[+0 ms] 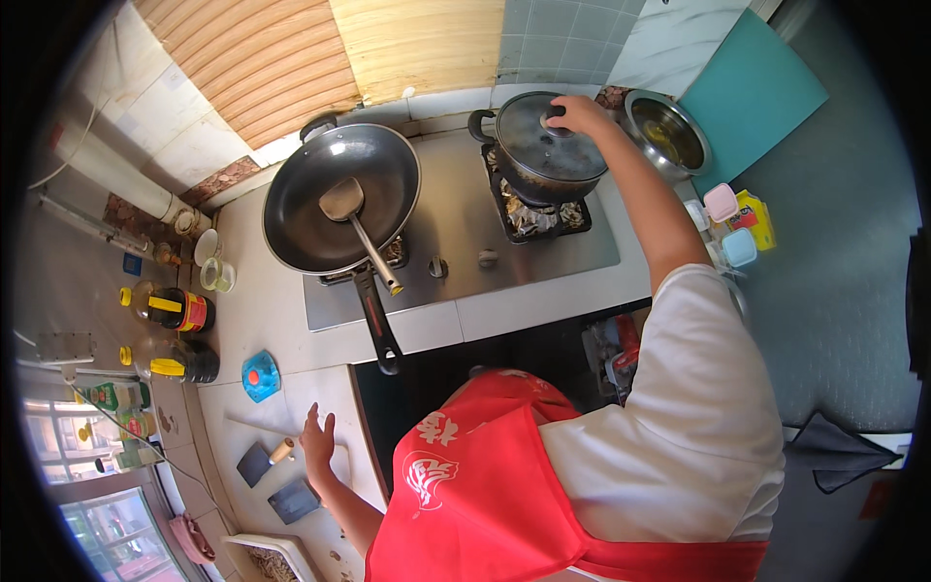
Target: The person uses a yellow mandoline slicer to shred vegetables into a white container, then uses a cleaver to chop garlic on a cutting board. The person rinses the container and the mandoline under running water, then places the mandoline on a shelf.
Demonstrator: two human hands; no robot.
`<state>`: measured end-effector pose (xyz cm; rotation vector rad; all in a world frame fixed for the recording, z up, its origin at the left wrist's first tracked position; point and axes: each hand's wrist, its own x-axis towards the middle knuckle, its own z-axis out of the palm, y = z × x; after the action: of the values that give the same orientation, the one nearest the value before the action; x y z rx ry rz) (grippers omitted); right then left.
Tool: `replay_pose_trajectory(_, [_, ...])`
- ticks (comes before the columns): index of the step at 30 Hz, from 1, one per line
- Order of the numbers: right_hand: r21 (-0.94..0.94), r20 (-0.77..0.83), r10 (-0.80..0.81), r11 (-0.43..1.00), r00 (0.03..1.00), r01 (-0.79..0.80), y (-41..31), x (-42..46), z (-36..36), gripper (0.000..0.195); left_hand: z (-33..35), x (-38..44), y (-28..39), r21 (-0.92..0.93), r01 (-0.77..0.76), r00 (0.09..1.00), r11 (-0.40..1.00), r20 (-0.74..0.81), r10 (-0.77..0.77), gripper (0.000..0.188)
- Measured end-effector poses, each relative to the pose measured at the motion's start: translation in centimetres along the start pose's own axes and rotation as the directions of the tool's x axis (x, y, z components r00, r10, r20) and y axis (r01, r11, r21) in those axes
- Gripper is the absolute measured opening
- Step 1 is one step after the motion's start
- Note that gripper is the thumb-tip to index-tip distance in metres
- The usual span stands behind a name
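Note:
At the far right burner, my right hand (pixel 580 115) grips the black knob of a glass lid (pixel 525 145). This lid rests on a dark two-handled pot (pixel 549 190), whose burner is lined with crumpled foil. My left hand (pixel 318 444) holds nothing, its fingers apart above the left counter. Close by it lie a wooden-handled cleaver (pixel 254 464) and another dark blade (pixel 294 500). Over the left burner sits a black wok (pixel 294 211), its long handle pointing towards me. A metal spatula (pixel 343 200) leans inside the wok, its handle across the rim.
A steel bowl (pixel 665 134) with liquid stands right of the pot, near a teal panel (pixel 764 94). Seasoning boxes (pixel 738 246) sit at the right. Dark sauce bottles (pixel 182 309) and a blue container (pixel 260 376) occupy the left. A white bin (pixel 273 542) is below.

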<state>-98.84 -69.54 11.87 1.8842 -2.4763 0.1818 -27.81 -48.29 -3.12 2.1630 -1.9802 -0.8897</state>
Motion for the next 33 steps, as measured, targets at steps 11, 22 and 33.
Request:
replay_pose_trajectory(11, [0.604, 0.262, 0.222, 0.721, 0.939, -0.339, 4.6, -1.2, -7.3, 0.041, -9.9, 2.6, 18.1, 0.1, -0.342, 0.704, 0.934, -0.631, 0.325, 0.03])
replay_pose_trajectory(22, [0.767, 0.201, 0.35, 0.524, 0.915, -0.369, 14.2, -19.0, -8.6, 0.042, -4.7, 16.9, 46.6, -0.394, -0.667, 0.712, 0.632, -0.085, 0.698, 0.036])
replay_pose_trajectory(33, [0.046, 0.186, 0.532, 0.835, 0.826, -0.548, 17.5, -25.5, 11.3, 0.05, 6.3, 26.9, 53.0, -0.674, -0.11, 0.967, 0.731, 0.098, 0.236, 0.029])
